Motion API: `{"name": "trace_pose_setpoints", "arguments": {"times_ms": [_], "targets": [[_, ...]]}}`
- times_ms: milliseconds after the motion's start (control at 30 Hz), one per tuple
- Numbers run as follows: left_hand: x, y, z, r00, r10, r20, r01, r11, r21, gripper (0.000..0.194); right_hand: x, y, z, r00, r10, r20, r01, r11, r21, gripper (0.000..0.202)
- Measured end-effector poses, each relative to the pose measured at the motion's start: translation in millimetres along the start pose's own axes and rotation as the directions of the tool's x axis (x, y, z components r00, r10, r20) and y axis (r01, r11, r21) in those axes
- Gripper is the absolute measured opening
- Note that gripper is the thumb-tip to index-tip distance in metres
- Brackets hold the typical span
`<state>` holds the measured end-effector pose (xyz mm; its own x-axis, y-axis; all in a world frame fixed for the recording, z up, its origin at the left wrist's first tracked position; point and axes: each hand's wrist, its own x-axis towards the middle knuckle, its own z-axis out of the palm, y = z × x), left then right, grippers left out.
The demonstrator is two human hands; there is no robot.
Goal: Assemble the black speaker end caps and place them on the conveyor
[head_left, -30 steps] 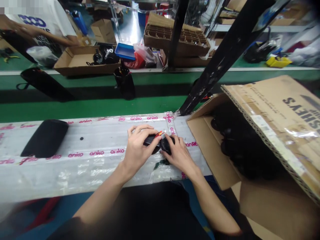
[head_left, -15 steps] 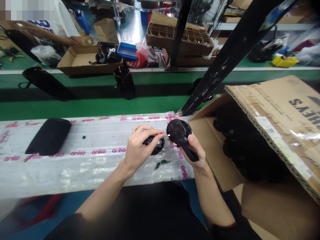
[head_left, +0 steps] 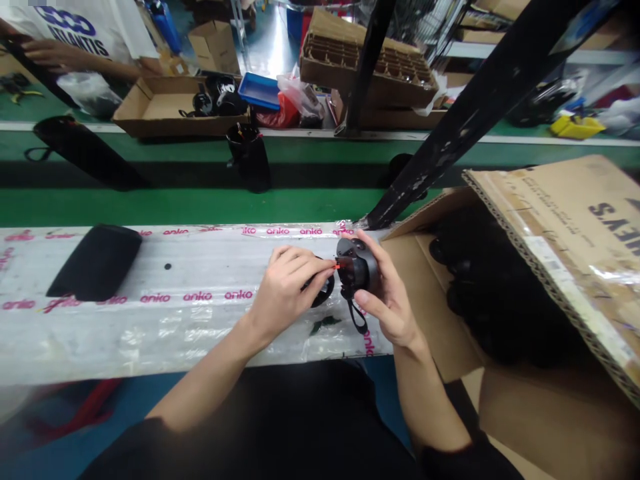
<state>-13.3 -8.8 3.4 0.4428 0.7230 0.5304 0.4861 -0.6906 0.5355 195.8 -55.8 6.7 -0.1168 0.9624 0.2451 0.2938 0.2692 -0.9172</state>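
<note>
My right hand (head_left: 395, 303) grips a black round cap (head_left: 371, 267), tilted so its inner side faces left. A black strap loop (head_left: 358, 319) hangs from the cap. My left hand (head_left: 287, 287) is closed in a pinch on a small red-orange wire connector (head_left: 337, 267), right at the cap's inner face. Whether the connector is seated in the cap is too small to tell. Partly hidden beneath my left fingers is another black round part (head_left: 326, 292), whose lower side shows. A black fabric-covered body (head_left: 95, 263) lies on the plastic-wrapped bench top (head_left: 200, 333), far to the left.
An open cardboard box (head_left: 453, 333) with black parts stands right of my right hand. A slanted black post (head_left: 445, 140) rises behind it. Black cylinders (head_left: 249, 157) stand or lean along the green belt (head_left: 190, 207). Across it, a person's arm (head_left: 95, 63) shows near a shallow carton (head_left: 150, 110).
My right hand has turned the cap, so its inner side and hanging strap now show. The left hand has moved slightly right with the connector, up to the cap.
</note>
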Motion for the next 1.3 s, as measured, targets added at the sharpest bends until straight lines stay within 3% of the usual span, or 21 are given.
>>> {"name": "trace_pose_setpoints", "arguments": {"times_ms": [200, 333, 567, 767, 967, 1167, 1300], "targets": [[7, 4, -10.3, 0.994, 0.035, 0.107, -0.049, 0.989, 0.136, 0.022, -1, 2, -8, 0.991, -0.104, 0.087, 0.098, 0.993, 0.07, 0.073], [13, 6, -10.3, 0.99, 0.045, 0.136, -0.066, 0.986, 0.154, 0.025, -1, 1, -12, 0.986, -0.109, 0.129, 0.108, 0.994, 0.009, 0.074], [4, 2, -11.8, 0.995, -0.092, 0.022, 0.095, 0.983, -0.158, 0.006, 3, -1, -13, 0.992, -0.048, 0.121, 0.044, 0.998, 0.036, 0.078], [-4, -12, -10.9, 0.998, -0.031, 0.057, 0.05, 0.932, -0.358, 0.015, 10, 5, -17, 0.982, -0.098, 0.163, 0.075, 0.987, 0.14, 0.076], [-6, -7, -1.2, 0.982, -0.186, -0.042, 0.159, 0.921, -0.355, 0.011, 11, 2, -15, 0.986, -0.107, 0.125, 0.085, 0.982, 0.169, 0.075], [-6, -5, 4.2, 0.994, -0.023, -0.104, -0.006, 0.962, -0.272, 0.004, 2, 4, -15, 0.989, -0.062, 0.135, 0.041, 0.987, 0.155, 0.081], [-8, -9, -1.8, 0.998, -0.034, -0.054, 0.019, 0.968, -0.249, 0.011, 4, 7, -15, 0.997, -0.026, 0.079, 0.018, 0.994, 0.108, 0.083]]}}
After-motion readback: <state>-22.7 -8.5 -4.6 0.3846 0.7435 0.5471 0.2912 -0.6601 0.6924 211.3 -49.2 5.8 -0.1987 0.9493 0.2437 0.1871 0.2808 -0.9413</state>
